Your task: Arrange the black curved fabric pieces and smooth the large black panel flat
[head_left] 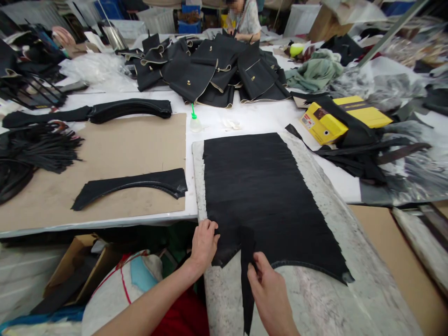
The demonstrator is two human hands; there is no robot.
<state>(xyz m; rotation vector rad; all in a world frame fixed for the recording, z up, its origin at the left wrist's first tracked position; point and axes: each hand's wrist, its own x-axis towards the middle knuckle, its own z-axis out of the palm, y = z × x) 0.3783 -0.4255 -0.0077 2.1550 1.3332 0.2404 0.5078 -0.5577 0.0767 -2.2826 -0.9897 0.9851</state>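
Overlapping black strips, perhaps leather or fabric, form a wide sheet with stepped side edges on a pale, stained board. The nearest strip has a curved lower edge. My right hand pinches a narrow black strip between thumb and fingers. That strip points toward me, its far end lying over the layered ones. At the left edge of the layers, my left hand is closed with its fingers curled in. What sits between those fingers is hidden.
A curved black piece lies on brown cardboard to the left. Beyond stand a green-capped bottle and a heap of black panels. Yellow boxes are at right. Another person works across the table.
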